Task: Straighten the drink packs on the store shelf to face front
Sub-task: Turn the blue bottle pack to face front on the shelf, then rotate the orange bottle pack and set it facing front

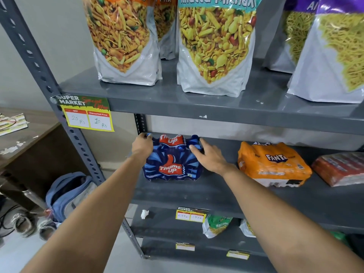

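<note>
A blue Thums Up drink pack (171, 164) sits on the middle grey shelf (197, 192), its logo toward me. My left hand (142, 145) grips its upper left corner. Over on the pack's upper right side, my right hand (208, 154) is closed around the wrap. An orange Fanta pack (271, 164) stands to the right, turned slightly askew. Further right, a red drink pack (340, 168) lies angled at the frame edge.
Large snack pouches (214, 46) stand on the shelf above. A yellow price tag (88, 117) hangs on the upright. Below are smaller snack bags (216, 226) and price labels. A brown desk (25, 142), a blue backpack (67, 194) and shoes are at left.
</note>
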`<state>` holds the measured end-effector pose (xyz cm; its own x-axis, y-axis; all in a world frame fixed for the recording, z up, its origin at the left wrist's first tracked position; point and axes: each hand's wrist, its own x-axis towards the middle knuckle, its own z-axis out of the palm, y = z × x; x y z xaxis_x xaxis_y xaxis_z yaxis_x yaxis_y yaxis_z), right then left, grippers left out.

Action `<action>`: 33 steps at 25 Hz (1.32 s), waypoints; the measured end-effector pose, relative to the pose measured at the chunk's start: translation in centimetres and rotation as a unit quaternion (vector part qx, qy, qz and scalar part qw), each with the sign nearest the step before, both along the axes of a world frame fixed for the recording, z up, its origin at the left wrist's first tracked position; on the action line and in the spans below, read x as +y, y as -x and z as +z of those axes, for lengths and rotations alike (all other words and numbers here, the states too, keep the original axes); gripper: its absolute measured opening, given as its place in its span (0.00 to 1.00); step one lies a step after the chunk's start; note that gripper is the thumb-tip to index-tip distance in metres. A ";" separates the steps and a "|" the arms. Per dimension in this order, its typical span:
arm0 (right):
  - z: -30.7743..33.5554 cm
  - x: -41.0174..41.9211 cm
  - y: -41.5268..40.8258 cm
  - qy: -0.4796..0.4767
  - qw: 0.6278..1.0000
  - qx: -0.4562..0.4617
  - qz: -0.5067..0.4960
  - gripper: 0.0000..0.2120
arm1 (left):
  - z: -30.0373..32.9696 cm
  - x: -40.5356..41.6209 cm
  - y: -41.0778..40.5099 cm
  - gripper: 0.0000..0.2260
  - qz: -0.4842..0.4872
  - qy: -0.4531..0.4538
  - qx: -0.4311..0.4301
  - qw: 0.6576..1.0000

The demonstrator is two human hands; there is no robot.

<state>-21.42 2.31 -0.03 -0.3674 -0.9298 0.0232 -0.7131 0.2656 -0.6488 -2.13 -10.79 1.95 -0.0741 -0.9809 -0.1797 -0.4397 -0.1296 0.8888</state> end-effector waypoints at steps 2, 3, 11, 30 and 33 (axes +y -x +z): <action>-0.1 1.0 -1.5 -0.004 1.000 -0.010 0.002 0.29 | -0.4 0.6 -1.0 0.18 -0.001 0.016 -0.052 0.999; -0.1 1.6 -2.4 -0.005 1.000 -0.012 0.000 0.30 | -0.6 1.0 -1.7 0.19 0.000 0.023 -0.072 0.997; 0.2 6.0 -2.5 -0.074 0.991 -0.112 0.005 0.37 | 0.8 3.5 -2.0 0.14 -0.018 0.139 -0.257 0.956; -5.8 20.3 30.5 -0.065 0.948 -0.220 -0.223 0.37 | -4.8 20.2 27.2 0.26 -0.143 -0.030 -0.107 0.983; -3.6 22.3 28.3 -0.048 0.962 -0.181 -0.199 0.21 | -5.4 20.9 26.8 0.23 -0.138 0.015 -0.099 0.985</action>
